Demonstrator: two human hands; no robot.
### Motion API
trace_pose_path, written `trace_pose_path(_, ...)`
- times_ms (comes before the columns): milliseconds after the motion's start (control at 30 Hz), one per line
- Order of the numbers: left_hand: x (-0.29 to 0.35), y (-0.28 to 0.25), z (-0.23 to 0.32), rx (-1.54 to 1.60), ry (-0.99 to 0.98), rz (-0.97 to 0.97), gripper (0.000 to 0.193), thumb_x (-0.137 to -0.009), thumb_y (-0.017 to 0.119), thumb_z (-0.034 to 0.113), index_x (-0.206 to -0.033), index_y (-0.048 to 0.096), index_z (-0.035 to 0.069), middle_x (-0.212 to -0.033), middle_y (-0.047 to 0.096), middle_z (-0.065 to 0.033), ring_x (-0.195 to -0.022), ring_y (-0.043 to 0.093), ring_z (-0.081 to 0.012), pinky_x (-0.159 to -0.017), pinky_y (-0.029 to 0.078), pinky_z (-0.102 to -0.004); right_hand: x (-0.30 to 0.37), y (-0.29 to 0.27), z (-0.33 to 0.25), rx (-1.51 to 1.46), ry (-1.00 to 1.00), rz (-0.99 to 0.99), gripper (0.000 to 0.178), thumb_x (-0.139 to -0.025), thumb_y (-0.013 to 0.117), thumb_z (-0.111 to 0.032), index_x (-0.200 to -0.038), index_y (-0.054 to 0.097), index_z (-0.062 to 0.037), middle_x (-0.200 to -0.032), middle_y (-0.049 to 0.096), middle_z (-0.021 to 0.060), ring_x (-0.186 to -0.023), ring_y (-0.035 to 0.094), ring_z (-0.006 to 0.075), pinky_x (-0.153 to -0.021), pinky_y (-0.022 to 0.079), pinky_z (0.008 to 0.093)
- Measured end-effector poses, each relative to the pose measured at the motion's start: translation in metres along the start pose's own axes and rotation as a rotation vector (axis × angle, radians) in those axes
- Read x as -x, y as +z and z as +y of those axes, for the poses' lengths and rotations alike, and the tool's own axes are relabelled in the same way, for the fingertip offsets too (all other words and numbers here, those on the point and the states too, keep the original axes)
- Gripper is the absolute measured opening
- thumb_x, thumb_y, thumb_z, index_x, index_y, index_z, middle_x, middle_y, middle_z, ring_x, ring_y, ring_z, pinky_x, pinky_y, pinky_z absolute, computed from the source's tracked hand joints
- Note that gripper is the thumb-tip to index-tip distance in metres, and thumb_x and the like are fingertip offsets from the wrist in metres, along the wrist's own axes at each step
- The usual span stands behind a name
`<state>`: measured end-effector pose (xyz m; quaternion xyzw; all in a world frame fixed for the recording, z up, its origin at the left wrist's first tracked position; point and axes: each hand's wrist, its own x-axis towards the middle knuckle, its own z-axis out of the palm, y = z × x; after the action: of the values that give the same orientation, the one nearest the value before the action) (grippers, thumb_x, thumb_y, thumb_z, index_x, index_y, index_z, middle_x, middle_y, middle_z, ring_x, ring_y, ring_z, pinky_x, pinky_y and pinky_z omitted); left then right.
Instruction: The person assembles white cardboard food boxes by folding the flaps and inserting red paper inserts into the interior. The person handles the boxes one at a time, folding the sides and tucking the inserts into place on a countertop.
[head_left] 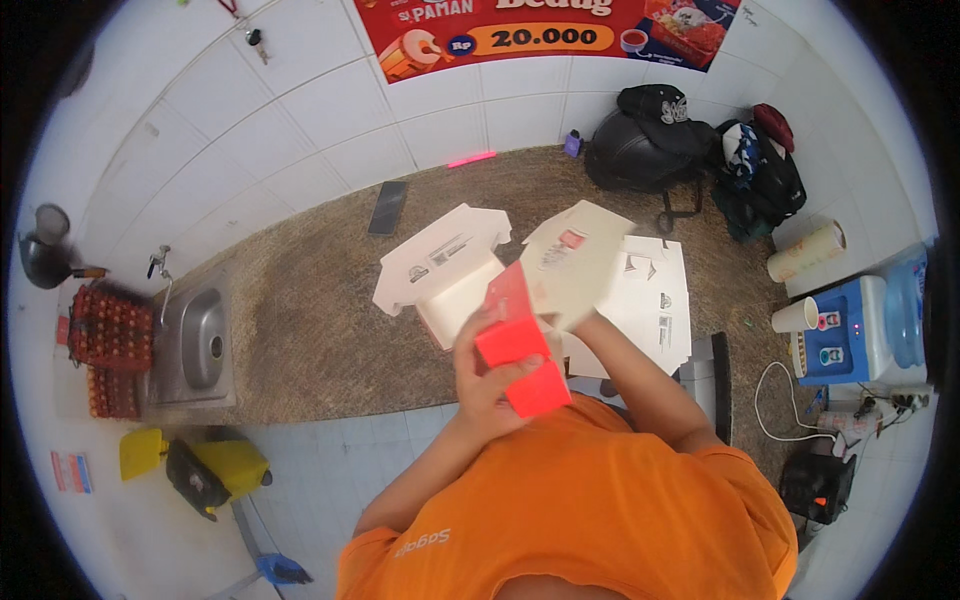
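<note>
At the far left, a dark kettle (45,255) is hanging by the tiled wall, with red egg trays (108,345) stacked below it beside a steel sink (200,340) that is sitting in the speckled brown surface (310,320). A dark phone (388,207) is lying flat on the surface near the wall. Just right of it, a white folded carton (440,270) is resting open on the surface, its flaps spreading outward.

The person in an orange shirt is working over the front edge of the surface. The left hand (487,380) is gripping a red folded box (520,350), its fingers wrapping the box's lower left side, so the box is being held up in the air above the surface edge, in front of the white carton and close to the chest. The right hand (572,322) is reaching behind the red box and appears to be clasping a pale flat carton sheet (575,255), though its fingers are mostly hidden. Under that sheet a stack of flat white cartons (650,300) is lying on the surface. Farther right, a black helmet (640,150) and a dark bag (765,185) are sitting against the wall, and a blue water dispenser (860,335) is standing at the right end.
</note>
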<state>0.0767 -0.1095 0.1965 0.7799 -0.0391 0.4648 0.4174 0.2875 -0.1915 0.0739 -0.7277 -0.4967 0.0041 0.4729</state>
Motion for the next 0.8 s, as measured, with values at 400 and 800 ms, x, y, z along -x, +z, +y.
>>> trace_pose_path(400,0.022,-0.057,-0.086,-0.13,-0.336,0.21,0.081,-0.088,0.085,0.038,-0.152,0.049,0.004,-0.148,0.047,-0.0184,-0.131,0.053,-0.031,-0.105,0.049,-0.0445,-0.089,0.014,-0.01,0.083,0.321,-0.144,0.057,-0.088,0.083,-0.033,-0.126,0.061,0.0027,-0.11,0.073,0.0306,-0.107,0.071,0.0484,-0.094,0.056,0.0543)
trace_pose_path(800,0.074,-0.09,-0.169,-0.371,-0.521,-0.233,0.048,-0.085,0.079,0.022,-0.127,0.066,0.004,-0.109,0.062,-0.0182,-0.096,0.065,-0.0359,-0.08,0.055,-0.0417,-0.074,0.039,0.022,0.464,0.291,-0.333,0.035,-0.094,0.069,-0.02,-0.125,0.063,-0.0031,-0.113,0.074,0.0277,-0.107,0.072,0.0489,-0.094,0.057,0.0578)
